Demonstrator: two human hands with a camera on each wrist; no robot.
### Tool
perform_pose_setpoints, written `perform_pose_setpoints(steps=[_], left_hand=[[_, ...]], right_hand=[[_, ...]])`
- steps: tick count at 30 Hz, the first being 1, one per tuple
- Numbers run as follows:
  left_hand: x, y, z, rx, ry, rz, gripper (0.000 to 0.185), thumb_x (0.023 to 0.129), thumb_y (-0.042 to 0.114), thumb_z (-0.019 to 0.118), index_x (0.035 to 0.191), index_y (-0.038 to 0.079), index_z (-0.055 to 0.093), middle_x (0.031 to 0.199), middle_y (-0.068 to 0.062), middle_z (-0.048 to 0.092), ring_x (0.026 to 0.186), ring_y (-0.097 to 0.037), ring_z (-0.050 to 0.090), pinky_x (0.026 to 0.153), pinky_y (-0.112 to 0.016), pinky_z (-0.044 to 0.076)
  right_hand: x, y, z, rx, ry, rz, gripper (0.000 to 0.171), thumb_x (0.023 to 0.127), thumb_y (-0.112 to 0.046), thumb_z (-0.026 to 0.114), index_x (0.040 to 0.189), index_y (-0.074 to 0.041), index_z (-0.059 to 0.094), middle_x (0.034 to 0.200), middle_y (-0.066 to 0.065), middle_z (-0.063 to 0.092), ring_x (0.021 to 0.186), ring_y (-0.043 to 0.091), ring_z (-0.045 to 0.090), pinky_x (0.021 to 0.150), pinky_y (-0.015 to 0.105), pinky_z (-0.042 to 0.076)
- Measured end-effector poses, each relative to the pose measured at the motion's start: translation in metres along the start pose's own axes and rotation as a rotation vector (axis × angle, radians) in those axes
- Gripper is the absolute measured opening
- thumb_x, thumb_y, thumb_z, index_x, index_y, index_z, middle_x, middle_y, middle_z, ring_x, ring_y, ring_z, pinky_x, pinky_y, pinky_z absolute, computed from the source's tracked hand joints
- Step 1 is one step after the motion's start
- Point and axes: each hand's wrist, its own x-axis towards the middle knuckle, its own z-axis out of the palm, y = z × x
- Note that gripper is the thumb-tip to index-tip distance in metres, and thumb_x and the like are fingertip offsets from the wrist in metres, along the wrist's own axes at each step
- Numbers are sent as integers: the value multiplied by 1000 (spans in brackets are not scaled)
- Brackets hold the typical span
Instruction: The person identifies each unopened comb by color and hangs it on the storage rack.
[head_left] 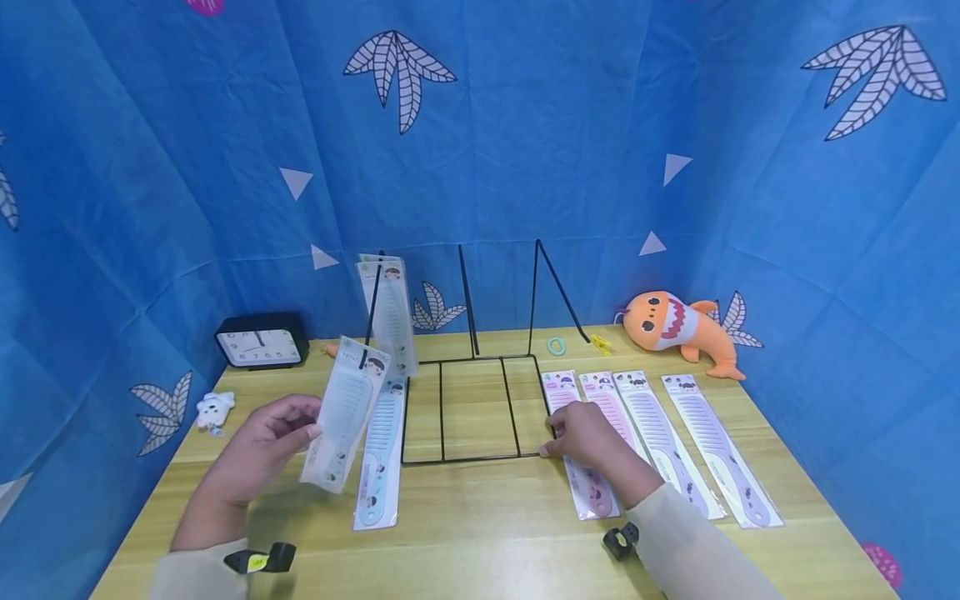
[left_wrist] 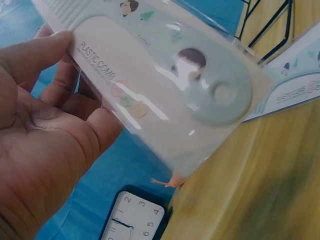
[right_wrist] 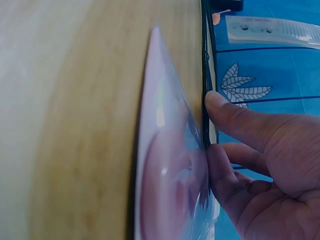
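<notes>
My left hand [head_left: 270,442] pinches the edge of a packaged pale green plastic comb [left_wrist: 165,75] between thumb and fingers, holding it tilted above the table. The pack's top overlaps the front end of the left hook of a black wire rack [head_left: 480,457] in the head view. Behind it, more packed combs [head_left: 393,308] hang farther back at that hook. With thumb and fingers, my right hand [head_left: 588,433] grips the rack's front right corner. Under that hand lies a packaged pink comb [right_wrist: 170,175]. A packaged blue comb [head_left: 378,467] lies left of the rack.
Right of the rack lie another pink comb pack [head_left: 603,400] and two purple comb packs [head_left: 663,442]. A black clock [head_left: 261,343] and a small white toy [head_left: 215,410] are at left. An orange plush shark [head_left: 678,325], teal ring [head_left: 556,346] and yellow clip [head_left: 601,343] are at back right.
</notes>
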Motion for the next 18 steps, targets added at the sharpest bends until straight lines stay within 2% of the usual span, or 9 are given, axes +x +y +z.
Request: perform_pose_setpoints(steps=[8, 14, 18], left_hand=[[13, -4, 18, 83, 39, -93, 17, 109, 5, 64, 125, 1, 67, 118, -4, 73, 105, -16, 69, 91, -26, 64], [27, -6, 37, 104, 127, -161, 16, 109, 6, 63, 124, 3, 68, 124, -12, 73, 108, -18, 69, 93, -24, 65], [38, -8, 47, 76, 181, -219, 17, 110, 9, 63, 126, 5, 67, 129, -14, 72, 112, -20, 70, 94, -23, 65]], right_hand=[[-1, -1, 0, 0, 4, 1, 31, 84, -27, 96, 76, -18, 68, 72, -2, 52, 73, 16, 51, 64, 28, 38], [-1, -1, 0, -5, 6, -2, 33, 83, -28, 96, 74, -17, 66, 71, -3, 50, 72, 16, 51, 64, 28, 38], [-1, -1, 0, -9, 6, -3, 33, 84, -28, 96, 74, -18, 66, 70, -3, 48, 72, 15, 50, 63, 27, 37]])
